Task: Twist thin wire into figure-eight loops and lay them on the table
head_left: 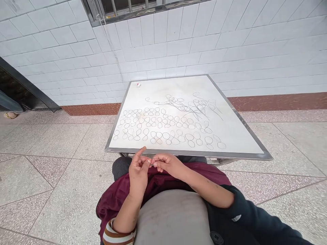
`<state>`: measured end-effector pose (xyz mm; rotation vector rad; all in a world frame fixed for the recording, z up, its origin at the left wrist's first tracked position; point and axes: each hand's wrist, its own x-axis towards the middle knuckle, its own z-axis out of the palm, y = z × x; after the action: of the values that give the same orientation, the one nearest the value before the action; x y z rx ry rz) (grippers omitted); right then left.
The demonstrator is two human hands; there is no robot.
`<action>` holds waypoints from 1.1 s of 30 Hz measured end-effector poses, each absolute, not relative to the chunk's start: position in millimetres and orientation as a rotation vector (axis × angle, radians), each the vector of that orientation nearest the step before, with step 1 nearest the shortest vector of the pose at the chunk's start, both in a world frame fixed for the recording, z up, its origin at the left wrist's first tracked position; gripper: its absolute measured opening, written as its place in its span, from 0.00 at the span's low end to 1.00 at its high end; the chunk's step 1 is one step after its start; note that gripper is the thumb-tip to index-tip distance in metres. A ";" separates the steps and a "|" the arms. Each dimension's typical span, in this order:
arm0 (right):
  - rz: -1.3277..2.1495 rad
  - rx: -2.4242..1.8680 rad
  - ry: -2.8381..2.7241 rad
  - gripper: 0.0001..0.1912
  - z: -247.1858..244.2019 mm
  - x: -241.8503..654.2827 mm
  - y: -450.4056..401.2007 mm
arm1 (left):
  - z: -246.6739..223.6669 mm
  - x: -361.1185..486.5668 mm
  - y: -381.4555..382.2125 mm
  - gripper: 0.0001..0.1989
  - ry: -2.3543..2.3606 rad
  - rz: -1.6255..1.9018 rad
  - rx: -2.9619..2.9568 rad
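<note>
My left hand [139, 170] and my right hand [170, 166] meet just in front of the table's near edge, above my lap. Thumb and fingers of each pinch a thin dark wire [151, 162], mostly hidden by the fingertips. The left index finger points up towards the table edge. On the white table [240, 141] lie several wire figure-eights [189, 140] in rough rows, each made of two joined loops. Behind them, a loose tangle of longer wires [195, 107] spreads over the middle and right, some ends curled into a loop.
A small red and white object [138, 85] sits at the table's far left corner. Metal trim [245, 126] borders the tabletop. A white tiled wall [176, 44] stands right behind it, with a barred window [133, 6] above. To the left is a dark doorway [15, 88].
</note>
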<state>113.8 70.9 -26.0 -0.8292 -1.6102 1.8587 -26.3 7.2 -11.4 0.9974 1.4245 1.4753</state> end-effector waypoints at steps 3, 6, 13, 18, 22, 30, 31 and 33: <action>1.883 -0.789 -1.687 0.09 -27.8 119.6 75.9 | -13.3 -23.1 6.1 0.21 1.477 1.439 1.074; 1.884 -0.775 -1.708 0.09 -32.0 120.6 76.6 | -16.2 -21.1 7.4 0.20 1.505 1.429 1.066; 1.707 -0.763 -1.685 0.11 -42.5 115.5 70.9 | -18.6 -23.8 9.1 0.23 1.489 1.490 1.010; 1.576 -0.723 -1.874 0.07 -33.6 123.2 72.6 | -22.6 -25.5 6.5 0.22 1.487 1.426 1.054; 1.603 -0.716 -1.896 0.08 -30.8 126.1 73.9 | -24.0 -25.4 6.8 0.21 1.476 1.423 1.025; 1.689 -0.834 -1.561 0.13 -27.8 125.4 71.5 | -13.9 -21.4 6.0 0.22 1.453 1.566 0.901; 1.718 -0.834 -1.524 0.13 -27.1 125.1 71.4 | -13.4 -21.2 5.8 0.21 1.457 1.567 0.901; 1.762 -0.840 -1.477 0.14 -26.1 124.2 71.4 | -13.3 -21.5 5.7 0.20 1.465 1.563 0.910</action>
<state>124.2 71.4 -26.1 -0.8401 -1.4772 1.7620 -21.5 5.7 -13.3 0.9097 1.4651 1.5629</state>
